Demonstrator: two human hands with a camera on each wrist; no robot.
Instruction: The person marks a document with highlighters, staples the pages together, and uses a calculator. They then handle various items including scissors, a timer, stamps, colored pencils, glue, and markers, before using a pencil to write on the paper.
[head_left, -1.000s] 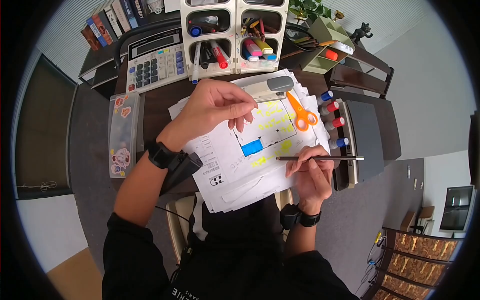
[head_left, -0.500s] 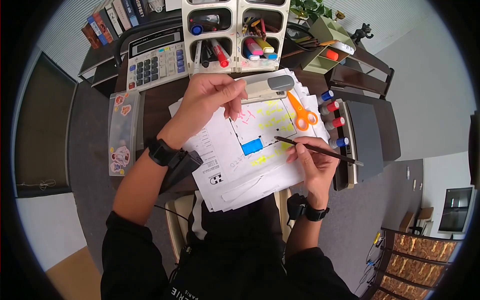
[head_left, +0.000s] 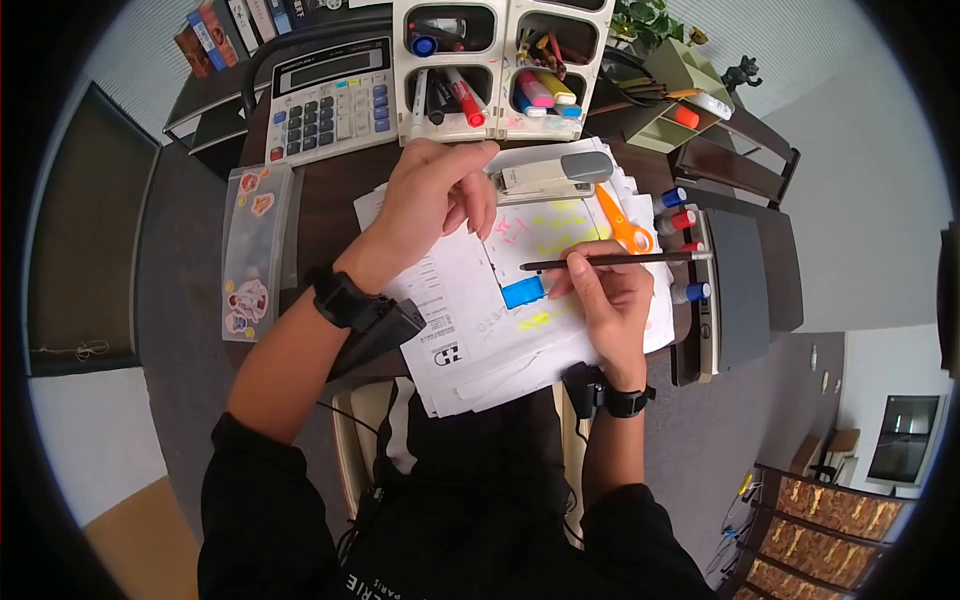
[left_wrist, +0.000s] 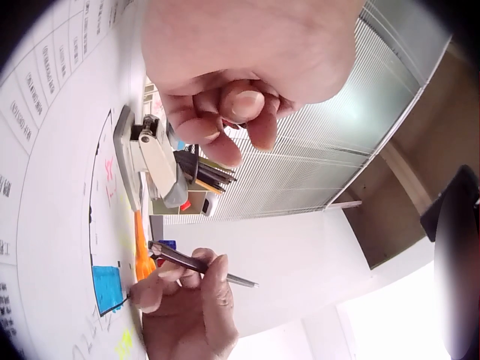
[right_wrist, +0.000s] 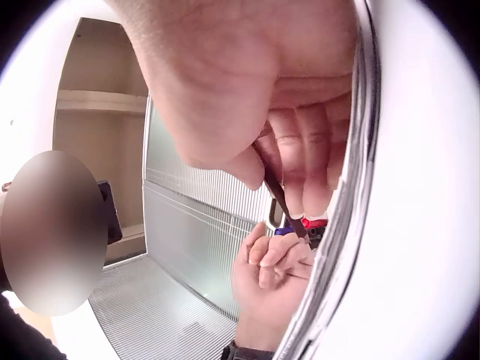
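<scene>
My right hand (head_left: 615,300) pinches a dark pencil (head_left: 660,257) between thumb and fingers, holding it nearly level above a printed plan sheet (head_left: 470,365). In the head view the pencil's tip points left, over a spot just above the blue-coloured rectangle (head_left: 523,291). Empty, my left hand (head_left: 425,205) hovers over the sheet's upper left, fingers loosely bent and thumb extended. The left wrist view shows those bent fingers (left_wrist: 244,105) from close by, with the pencil (left_wrist: 184,259) below them. Pink and yellow handwriting marks the sheet.
A stapler (head_left: 550,178) and orange scissors (head_left: 630,232) lie on the paper stack. Several capped bottles (head_left: 690,292) line its right side. Behind stand a calculator (head_left: 330,105) and a white pen organizer (head_left: 500,125); a stickered clear case (head_left: 255,255) lies left.
My right hand has moved left and up over the sheet; the pencil tilted, then levelled again. My left thumb has drawn away from its fingers. The head view has shifted slightly.
</scene>
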